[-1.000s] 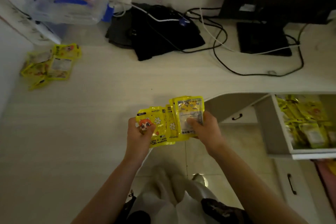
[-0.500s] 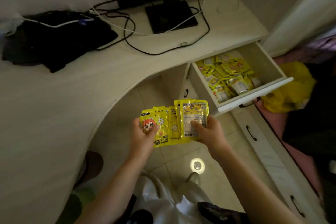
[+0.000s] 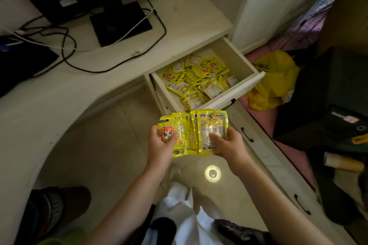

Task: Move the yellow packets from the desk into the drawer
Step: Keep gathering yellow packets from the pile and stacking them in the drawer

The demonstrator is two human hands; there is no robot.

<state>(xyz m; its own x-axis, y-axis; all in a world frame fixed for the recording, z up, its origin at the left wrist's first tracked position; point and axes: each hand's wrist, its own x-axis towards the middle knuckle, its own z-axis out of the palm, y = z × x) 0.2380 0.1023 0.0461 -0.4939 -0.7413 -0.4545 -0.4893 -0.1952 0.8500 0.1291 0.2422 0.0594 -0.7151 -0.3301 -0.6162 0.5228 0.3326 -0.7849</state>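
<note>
Holding a fanned stack of glossy yellow foil packets (image 3: 192, 133) between both hands, the person stands just short of the open cream wooden drawer (image 3: 242, 90). The left hand (image 3: 162, 145) and right hand (image 3: 229, 145) each clamp thumb over, fingers under, likely to keep the slippery stack from sliding. Beyond the fingertips, the drawer already holds many packets.
</note>
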